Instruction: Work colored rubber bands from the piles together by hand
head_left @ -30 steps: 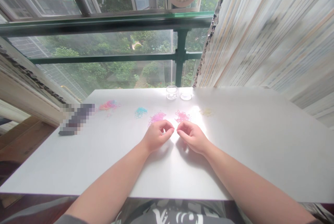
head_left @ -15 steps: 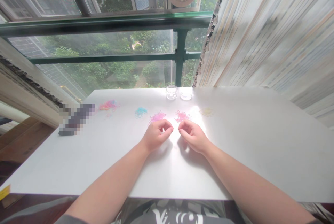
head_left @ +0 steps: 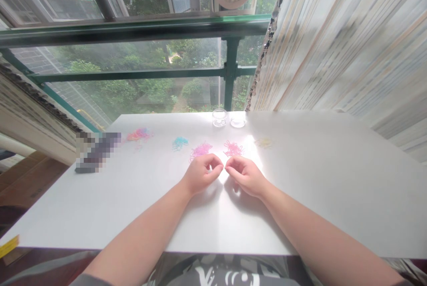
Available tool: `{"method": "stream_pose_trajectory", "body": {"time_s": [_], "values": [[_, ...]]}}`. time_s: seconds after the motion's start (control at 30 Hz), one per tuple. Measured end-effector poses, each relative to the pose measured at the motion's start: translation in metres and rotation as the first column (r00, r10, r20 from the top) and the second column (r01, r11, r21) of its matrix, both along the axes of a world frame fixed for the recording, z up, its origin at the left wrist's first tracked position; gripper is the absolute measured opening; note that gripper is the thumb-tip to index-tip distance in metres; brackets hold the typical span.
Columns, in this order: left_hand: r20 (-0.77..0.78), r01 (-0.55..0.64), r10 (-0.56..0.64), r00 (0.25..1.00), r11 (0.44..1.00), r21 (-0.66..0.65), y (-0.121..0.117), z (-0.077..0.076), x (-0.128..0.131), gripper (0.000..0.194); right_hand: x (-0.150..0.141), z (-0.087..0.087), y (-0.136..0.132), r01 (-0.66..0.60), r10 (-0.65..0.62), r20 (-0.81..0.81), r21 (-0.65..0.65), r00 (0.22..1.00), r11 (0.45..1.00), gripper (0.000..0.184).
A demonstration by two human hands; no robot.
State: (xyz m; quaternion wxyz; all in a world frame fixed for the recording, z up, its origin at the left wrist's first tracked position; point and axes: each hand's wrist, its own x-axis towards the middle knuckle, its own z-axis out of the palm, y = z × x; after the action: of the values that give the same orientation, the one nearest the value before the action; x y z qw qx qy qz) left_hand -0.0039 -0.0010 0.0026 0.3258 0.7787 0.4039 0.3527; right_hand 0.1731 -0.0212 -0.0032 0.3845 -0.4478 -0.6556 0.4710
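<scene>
My left hand (head_left: 204,173) and my right hand (head_left: 246,175) are held just above the table, thumb and forefinger of each pinched together. Their fingertips almost meet; anything between them is too small to make out. Right behind my left hand lies a pile of purple-pink elastic bands (head_left: 201,149), partly covered by its knuckles. A pile of pink elastic bands (head_left: 233,147) lies just beyond my right fingers. Farther left is a small heap of blue bands (head_left: 180,143), and to the right a thin scatter of yellow bands (head_left: 264,143).
The white table (head_left: 126,206) runs up to a window with a green railing (head_left: 140,30). At its back edge stand a clear round container (head_left: 219,118) and a clear lid (head_left: 237,122). Mixed-colour bands (head_left: 138,134) lie at left, near a blurred dark object (head_left: 100,152). A curtain (head_left: 333,46) hangs right.
Both hands have drawn slightly closer, so the pinched fingertips now nearly touch. The piles of bands and the containers stay where they were.
</scene>
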Motion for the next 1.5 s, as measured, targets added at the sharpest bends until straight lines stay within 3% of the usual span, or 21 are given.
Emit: {"method": "stream_pose_trajectory", "body": {"time_s": [0.23,0.57,1.5], "values": [[-0.003,0.05,-0.05,0.999,0.998,0.036,-0.0001,0.0007,-0.0001,0.008,-0.0005,-0.0033,0.0009,0.004,-0.005,0.029,0.035,1.0,0.999,0.01],[-0.043,0.015,-0.013,0.999,0.999,0.047,0.001,0.0005,0.0,0.011,0.0018,-0.0025,0.0011,0.041,-0.05,0.084,0.104,0.995,0.994,0.011],[-0.007,-0.005,0.006,1.0,1.0,0.025,0.0004,0.0028,0.004,0.009,0.0051,-0.0023,0.0019,0.075,-0.079,0.017,0.149,0.997,0.986,0.004]]}}
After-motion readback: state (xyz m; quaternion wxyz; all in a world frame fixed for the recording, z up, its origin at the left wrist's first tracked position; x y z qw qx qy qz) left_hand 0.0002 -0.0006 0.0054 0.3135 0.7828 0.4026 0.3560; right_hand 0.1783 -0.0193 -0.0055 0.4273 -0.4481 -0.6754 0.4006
